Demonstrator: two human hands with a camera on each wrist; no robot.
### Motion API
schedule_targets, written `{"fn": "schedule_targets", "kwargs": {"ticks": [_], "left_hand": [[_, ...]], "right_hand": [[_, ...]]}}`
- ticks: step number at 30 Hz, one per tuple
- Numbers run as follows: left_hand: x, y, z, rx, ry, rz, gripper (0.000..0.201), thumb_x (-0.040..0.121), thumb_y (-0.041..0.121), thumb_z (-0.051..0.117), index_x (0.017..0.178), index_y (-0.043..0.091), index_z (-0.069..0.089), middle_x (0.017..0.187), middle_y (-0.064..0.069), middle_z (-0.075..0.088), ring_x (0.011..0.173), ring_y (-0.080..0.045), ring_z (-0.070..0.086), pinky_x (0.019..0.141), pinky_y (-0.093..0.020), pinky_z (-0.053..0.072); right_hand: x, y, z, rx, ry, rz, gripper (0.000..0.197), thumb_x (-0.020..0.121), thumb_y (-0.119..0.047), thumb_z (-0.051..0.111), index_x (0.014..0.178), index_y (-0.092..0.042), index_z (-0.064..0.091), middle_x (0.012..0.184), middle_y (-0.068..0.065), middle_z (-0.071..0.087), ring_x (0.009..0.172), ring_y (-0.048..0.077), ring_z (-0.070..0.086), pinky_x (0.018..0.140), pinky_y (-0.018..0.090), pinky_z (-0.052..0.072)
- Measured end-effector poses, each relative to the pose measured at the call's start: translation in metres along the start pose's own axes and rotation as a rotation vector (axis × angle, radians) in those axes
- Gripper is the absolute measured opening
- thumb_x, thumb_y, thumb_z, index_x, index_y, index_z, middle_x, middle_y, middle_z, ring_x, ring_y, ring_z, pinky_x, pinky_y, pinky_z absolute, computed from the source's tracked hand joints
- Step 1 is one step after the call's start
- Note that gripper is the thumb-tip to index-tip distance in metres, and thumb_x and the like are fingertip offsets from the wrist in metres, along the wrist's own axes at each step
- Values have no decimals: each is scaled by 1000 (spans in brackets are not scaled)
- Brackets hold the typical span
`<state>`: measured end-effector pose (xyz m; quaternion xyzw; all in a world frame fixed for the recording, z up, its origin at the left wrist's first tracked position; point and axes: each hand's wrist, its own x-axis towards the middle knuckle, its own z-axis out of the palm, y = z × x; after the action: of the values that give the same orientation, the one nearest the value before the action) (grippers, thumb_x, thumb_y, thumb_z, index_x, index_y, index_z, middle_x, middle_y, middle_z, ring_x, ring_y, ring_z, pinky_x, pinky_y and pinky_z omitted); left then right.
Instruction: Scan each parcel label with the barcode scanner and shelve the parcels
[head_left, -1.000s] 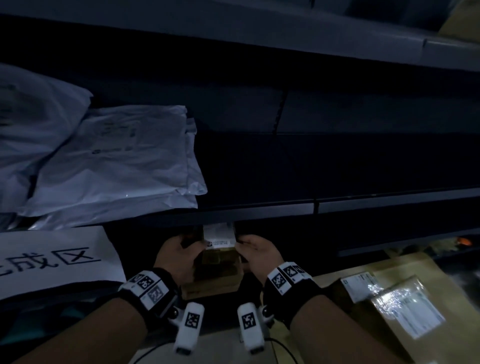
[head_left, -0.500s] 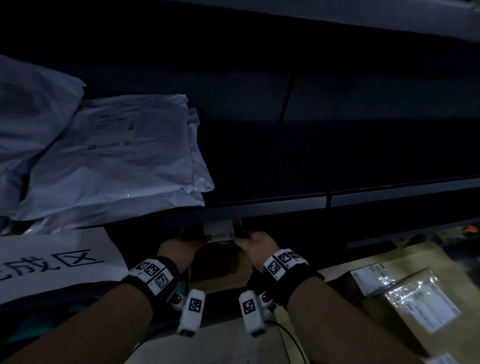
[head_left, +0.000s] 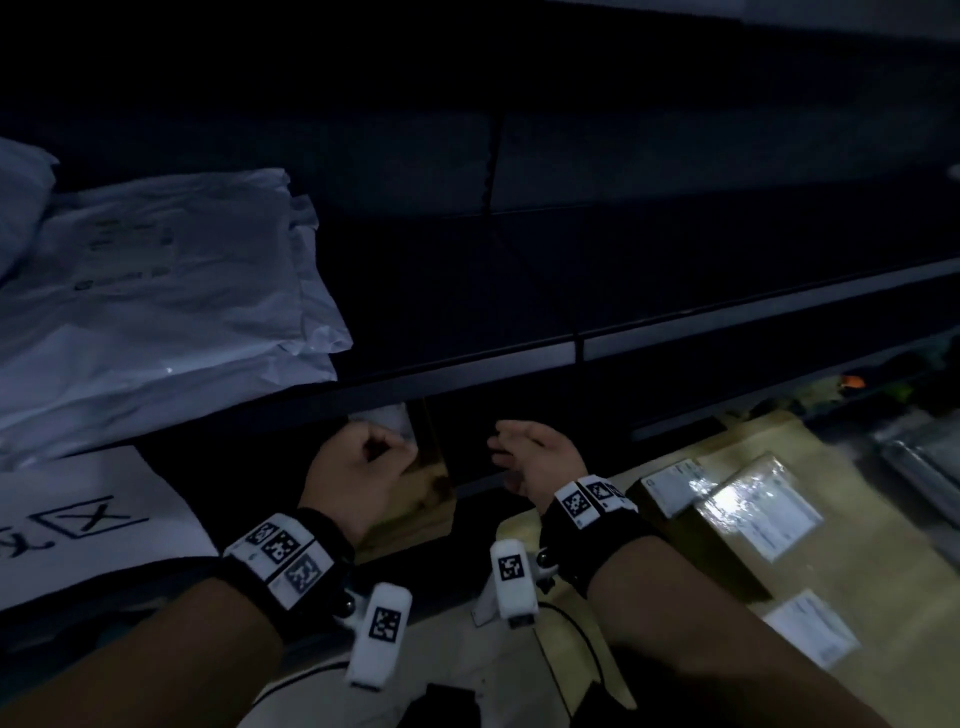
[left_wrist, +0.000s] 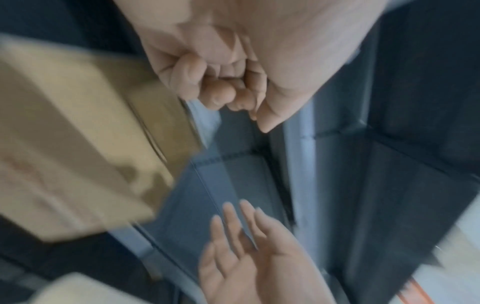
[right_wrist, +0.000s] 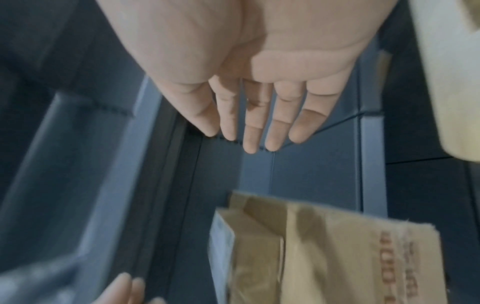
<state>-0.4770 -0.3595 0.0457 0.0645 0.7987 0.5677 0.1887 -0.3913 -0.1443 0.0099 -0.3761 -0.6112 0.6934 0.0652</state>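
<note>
Cardboard parcel (head_left: 423, 499) standing on the lower shelf (head_left: 483, 480), tucked under the lip of the upper shelf (head_left: 467, 364), white label at its top edge. Left hand (head_left: 358, 473) beside the parcel's left face, fingers (left_wrist: 207, 82) clenched into a loose fist; no wrap around the box visible in the left wrist view, contact by the knuckles possible but not confirmed. Right hand (head_left: 535, 457) clear of the parcel, fingers (right_wrist: 259, 123) straight and released, holding nothing. White poly-bag parcels (head_left: 156, 312) stacked on the upper shelf at left. Further cardboard parcels with labels (head_left: 748, 514) waiting low on the right. Scanner not identified in any view.

Step in hand judged as seating the parcel on the lower shelf. Recommended: nudge with the left knuckles only until the box stands square and fully behind the shelf edge; keep the label facing outward for later reading. Avoid a hard shove, the box being narrow and upright, hence liable to tip sideways. Right hand free to go to the next parcel.
</note>
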Motion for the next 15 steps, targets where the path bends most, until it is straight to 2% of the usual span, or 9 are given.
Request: {"fn": "schedule_targets", "kwargs": {"ticks": [2, 5, 8, 11, 15], "left_hand": [[-14, 10, 20, 4, -57, 41, 17, 92, 29, 76, 84, 15, 70, 62, 12, 63, 67, -15, 59, 64, -31, 46], [-32, 19, 48, 23, -132, 89, 18, 94, 31, 73, 83, 17, 70, 54, 12, 60, 59, -12, 57, 62, -32, 45], [-48, 25, 80, 37, -198, 118, 20, 95, 31, 73, 82, 17, 70, 56, 5, 62, 52, -8, 57, 60, -31, 46], [-68, 27, 114, 37, -267, 106, 21, 95, 30, 72, 82, 14, 71, 61, 2, 65, 54, -7, 59, 60, -32, 48], [-99, 30, 160, 29, -341, 98, 21, 96, 31, 72, 83, 14, 73, 75, -14, 71, 66, -19, 63, 63, -38, 52]], "right_hand": [[-12, 3, -23, 41, 46, -33, 13, 106, -21, 66, 107, -23, 79, 106, 3, 84, 105, 24, 77, 81, 38, 59], [-29, 9, -53, 73, 100, -56, 14, 105, -23, 67, 109, -22, 80, 103, 4, 84, 104, 27, 78, 88, 45, 62], [-52, 13, -89, 163, 169, -45, 15, 106, -19, 65, 113, -16, 78, 102, 7, 83, 96, 24, 76, 74, 38, 59], [-79, 25, -130, 230, 242, -42, 15, 106, -17, 65, 112, -14, 78, 99, 7, 83, 88, 21, 75, 68, 35, 55], [-120, 48, -187, 304, 368, -87, 12, 104, -12, 67, 104, -13, 79, 86, 3, 83, 73, 15, 72, 57, 28, 50]]}}
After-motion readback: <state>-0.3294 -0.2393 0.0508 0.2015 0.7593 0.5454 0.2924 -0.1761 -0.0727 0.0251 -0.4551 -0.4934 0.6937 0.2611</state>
